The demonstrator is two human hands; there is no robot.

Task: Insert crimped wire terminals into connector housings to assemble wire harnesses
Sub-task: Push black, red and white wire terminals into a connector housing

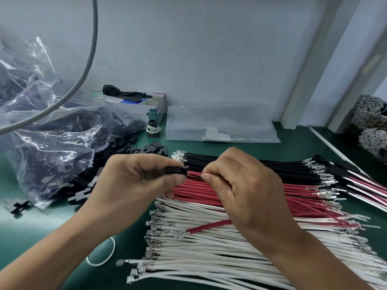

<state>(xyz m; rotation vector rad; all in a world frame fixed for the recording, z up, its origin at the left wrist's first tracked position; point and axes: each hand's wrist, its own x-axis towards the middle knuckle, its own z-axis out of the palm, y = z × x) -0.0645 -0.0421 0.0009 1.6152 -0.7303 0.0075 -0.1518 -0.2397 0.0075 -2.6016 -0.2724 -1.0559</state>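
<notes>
Three broad fans of crimped wires are spread on the green worktop [52,222]: black insulated wires [240,162] farthest from the person, red insulated wires [293,193] in the middle, white insulated wires [209,254] nearest, all with their long axes running left to right and metal terminals at both ends. A crumpled clear plastic bag of black connector housings [52,147] is seen at the left, with loose housings spilled beside it.

Above the red fan, the left hand [129,185] is held with its fingers curled round a small black plastic connector housing [176,172], pinched between thumb and forefinger, its open end turned to the right. The right hand [240,185] is clenched on a single red wire [194,174], pinched just behind its terminal end. The wire lies roughly horizontal, its tip pointed left, straight at the housing, and is judged to be touching or just entering the cavity; the terminal itself cannot be made out. Wire and housing appear to share one axis, so the coming move is judged to be a short push leftward by the right hand while the housing is braced by the left. One stray red wire [209,226] is seen lying across the white fan.
</notes>
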